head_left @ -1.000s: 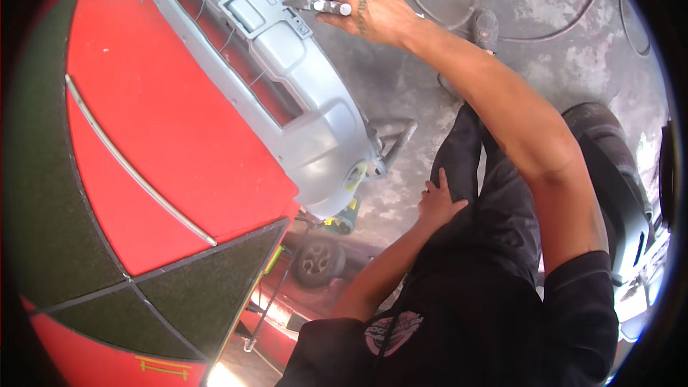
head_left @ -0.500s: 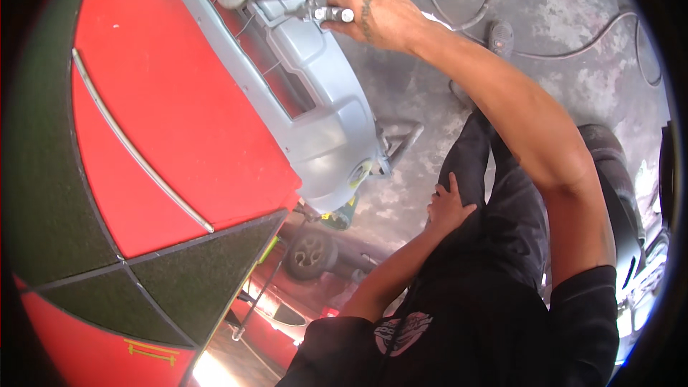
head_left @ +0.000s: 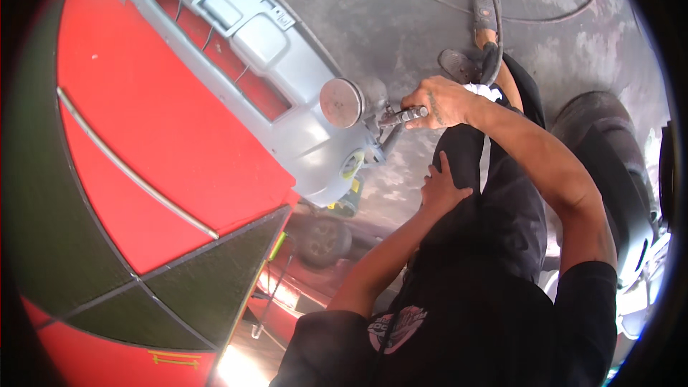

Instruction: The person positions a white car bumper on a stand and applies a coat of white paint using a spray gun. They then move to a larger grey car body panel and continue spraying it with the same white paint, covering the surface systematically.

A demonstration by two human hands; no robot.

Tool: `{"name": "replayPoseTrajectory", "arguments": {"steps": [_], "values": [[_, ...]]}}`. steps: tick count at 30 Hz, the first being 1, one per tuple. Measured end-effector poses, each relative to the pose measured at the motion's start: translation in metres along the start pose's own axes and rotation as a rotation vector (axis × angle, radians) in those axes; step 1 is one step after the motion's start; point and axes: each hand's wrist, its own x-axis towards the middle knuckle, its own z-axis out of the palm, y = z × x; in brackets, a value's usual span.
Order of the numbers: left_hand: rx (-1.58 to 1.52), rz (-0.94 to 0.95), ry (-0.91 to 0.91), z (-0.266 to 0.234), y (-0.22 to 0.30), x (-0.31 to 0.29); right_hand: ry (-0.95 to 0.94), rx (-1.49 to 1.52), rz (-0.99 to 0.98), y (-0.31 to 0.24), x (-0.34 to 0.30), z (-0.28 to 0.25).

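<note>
My right hand (head_left: 444,102) is closed round the grip of a metal spray gun (head_left: 342,103) with a round cup on top. The gun is held over the lower right end of a light grey car bumper (head_left: 261,41); whether they touch I cannot tell. On my dark-trousered thigh rests my left hand (head_left: 444,190), its fingers spread and holding nothing. A yellowish-green patch (head_left: 352,163) shows in a round recess near the bumper's end.
Left of the bumper lies a large red panel (head_left: 165,115) with dark sections and a thin pale strip (head_left: 136,172) across it. An air hose (head_left: 497,36) runs from my right hand over the stained grey floor (head_left: 373,0). Below the bumper appears a wheel (head_left: 324,241).
My right hand has brought the spray gun down and to the right, from the bumper's upper part to its lower end. My left hand stays on the thigh.
</note>
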Motion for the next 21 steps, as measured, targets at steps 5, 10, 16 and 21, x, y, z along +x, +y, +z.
{"name": "replayPoseTrajectory", "arguments": {"steps": [5,10,16,21], "values": [[0.047,-0.018,0.015,0.002,0.009,0.020,0.333,-0.013,-0.009,0.076,0.043,-0.001],[0.104,-0.012,0.050,-0.006,0.012,0.028,0.628,0.120,0.001,0.093,0.101,-0.042],[0.149,-0.008,0.101,-0.009,0.013,0.036,0.629,0.216,-0.116,0.132,0.097,-0.008],[0.162,0.003,0.102,-0.010,0.016,0.039,0.405,0.186,-0.212,0.161,0.047,0.067]]}}
